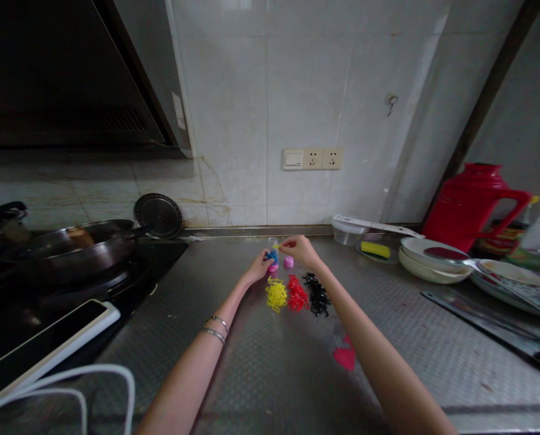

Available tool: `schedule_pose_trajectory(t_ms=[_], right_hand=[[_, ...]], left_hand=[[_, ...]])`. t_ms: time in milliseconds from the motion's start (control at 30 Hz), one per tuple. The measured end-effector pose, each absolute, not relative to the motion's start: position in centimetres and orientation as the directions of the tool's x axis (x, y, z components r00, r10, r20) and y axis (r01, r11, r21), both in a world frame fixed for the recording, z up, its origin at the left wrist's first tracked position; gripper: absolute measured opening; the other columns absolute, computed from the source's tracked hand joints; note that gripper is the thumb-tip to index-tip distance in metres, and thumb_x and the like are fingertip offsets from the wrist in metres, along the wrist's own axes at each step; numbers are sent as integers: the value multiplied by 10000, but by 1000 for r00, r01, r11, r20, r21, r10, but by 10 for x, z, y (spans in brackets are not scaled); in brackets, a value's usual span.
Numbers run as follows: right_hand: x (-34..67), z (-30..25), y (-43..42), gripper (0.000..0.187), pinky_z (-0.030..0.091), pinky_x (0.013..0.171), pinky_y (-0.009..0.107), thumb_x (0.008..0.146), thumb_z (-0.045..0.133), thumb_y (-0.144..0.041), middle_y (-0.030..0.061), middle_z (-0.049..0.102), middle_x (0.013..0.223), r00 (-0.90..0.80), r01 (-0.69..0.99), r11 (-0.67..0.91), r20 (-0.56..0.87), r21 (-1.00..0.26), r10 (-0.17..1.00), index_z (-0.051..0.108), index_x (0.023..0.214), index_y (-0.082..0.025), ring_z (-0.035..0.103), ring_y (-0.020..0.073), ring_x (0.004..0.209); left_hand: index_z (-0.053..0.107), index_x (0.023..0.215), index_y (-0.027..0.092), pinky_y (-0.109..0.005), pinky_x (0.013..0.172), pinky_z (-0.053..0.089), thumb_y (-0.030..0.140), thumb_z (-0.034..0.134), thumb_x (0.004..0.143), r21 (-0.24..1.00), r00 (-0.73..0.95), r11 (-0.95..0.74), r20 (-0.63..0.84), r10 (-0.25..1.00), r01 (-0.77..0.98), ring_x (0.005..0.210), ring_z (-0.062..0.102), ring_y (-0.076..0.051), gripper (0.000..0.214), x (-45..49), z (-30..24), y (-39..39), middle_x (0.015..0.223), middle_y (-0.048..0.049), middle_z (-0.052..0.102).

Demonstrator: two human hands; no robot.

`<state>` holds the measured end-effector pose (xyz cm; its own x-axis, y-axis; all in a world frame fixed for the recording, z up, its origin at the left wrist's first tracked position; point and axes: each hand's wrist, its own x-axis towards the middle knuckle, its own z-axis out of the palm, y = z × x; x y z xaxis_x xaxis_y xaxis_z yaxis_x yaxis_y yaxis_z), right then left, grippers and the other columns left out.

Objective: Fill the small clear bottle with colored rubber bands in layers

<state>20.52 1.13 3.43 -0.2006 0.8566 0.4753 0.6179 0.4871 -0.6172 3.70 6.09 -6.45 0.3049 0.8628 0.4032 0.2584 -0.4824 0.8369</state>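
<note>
My left hand [259,267] is wrapped round a small clear jar [273,244], which has blue pieces inside and pink at its bottom. At the jar's mouth, the pinched fingers of my right hand [299,249] hold a small yellow band [276,246]. Just right of the jar sits a pink lid [288,261]. Nearer to me, three piles of what look like small rubber bands lie side by side: a yellow pile [276,294], a red pile [297,293] and a black pile [317,295]. A pink heart-shaped piece [344,356] lies beside my right forearm, partly covered by it.
On the left, a pan [81,248] stands on the black stove, with a white-edged device [61,344] and white cable in front. To the right are a plastic tub [346,234], a yellow sponge [375,249], stacked bowls [428,269], a knife [487,320] and a red thermos [464,202].
</note>
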Motion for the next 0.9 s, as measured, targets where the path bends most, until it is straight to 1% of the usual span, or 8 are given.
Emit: schedule_pose_trajectory(t_ms=[67, 167, 300, 467, 533, 667, 767, 900], right_hand=[[205, 51, 19, 207, 362, 519, 179, 669, 560, -271, 40, 642, 644, -189, 669, 486, 504, -563, 843, 676, 728, -110, 539, 116, 587], [201, 69, 32, 177, 376, 553, 178, 669, 556, -219, 48, 651, 668, -264, 738, 499, 485, -455, 833, 677, 734, -107, 553, 121, 619], [192, 78, 46, 151, 384, 572, 177, 672, 562, -194, 61, 658, 692, -388, 818, 496, 356, -291, 850, 675, 731, -114, 564, 122, 636], [185, 87, 52, 176, 395, 580, 176, 674, 557, -162, 87, 664, 765, -419, 881, 458, 252, -118, 872, 672, 801, -122, 584, 130, 663], [185, 91, 53, 202, 400, 564, 173, 691, 527, -138, 90, 664, 741, -439, 879, 465, 203, -101, 875, 669, 833, -118, 588, 122, 622], [183, 95, 52, 257, 411, 515, 175, 701, 482, -98, 81, 667, 715, -471, 868, 480, 95, -132, 877, 665, 880, -119, 571, 102, 503], [179, 97, 51, 286, 410, 508, 166, 671, 505, -70, 74, 671, 778, -477, 861, 492, 131, -128, 869, 669, 894, -139, 572, 98, 512], [179, 99, 49, 305, 416, 576, 163, 652, 514, -51, 60, 670, 824, -517, 824, 554, 243, -117, 821, 678, 887, -155, 586, 111, 612]], left_hand=[[470, 979, 155, -301, 793, 417, 242, 470, 773, 830, 292, -479, 401, 868, 284, 803, 543, -136, 224, 37, -65, 61, 871, -32, 574], [475, 980, 156, -302, 819, 407, 215, 476, 763, 817, 281, -490, 414, 866, 305, 819, 538, -134, 224, 37, -63, 59, 887, -32, 572], [475, 997, 153, -299, 825, 405, 198, 472, 761, 813, 290, -504, 427, 856, 290, 827, 538, -134, 240, 37, -63, 60, 908, -37, 570], [470, 1036, 155, -310, 848, 395, 203, 485, 756, 813, 275, -496, 424, 863, 305, 861, 537, -142, 284, 37, -67, 64, 936, -44, 576], [462, 1053, 154, -313, 848, 397, 209, 479, 763, 811, 281, -499, 424, 861, 306, 868, 539, -144, 296, 37, -68, 64, 946, -49, 577], [457, 1060, 155, -315, 851, 398, 225, 469, 775, 806, 295, -513, 433, 852, 297, 879, 542, -149, 294, 37, -66, 61, 963, -53, 577], [466, 1044, 152, -318, 849, 400, 245, 475, 777, 811, 292, -505, 426, 856, 297, 868, 550, -155, 283, 37, -64, 58, 949, -57, 583], [467, 1051, 154, -310, 846, 401, 247, 478, 776, 821, 294, -496, 418, 859, 281, 859, 552, -150, 290, 36, -61, 55, 948, -57, 585]])
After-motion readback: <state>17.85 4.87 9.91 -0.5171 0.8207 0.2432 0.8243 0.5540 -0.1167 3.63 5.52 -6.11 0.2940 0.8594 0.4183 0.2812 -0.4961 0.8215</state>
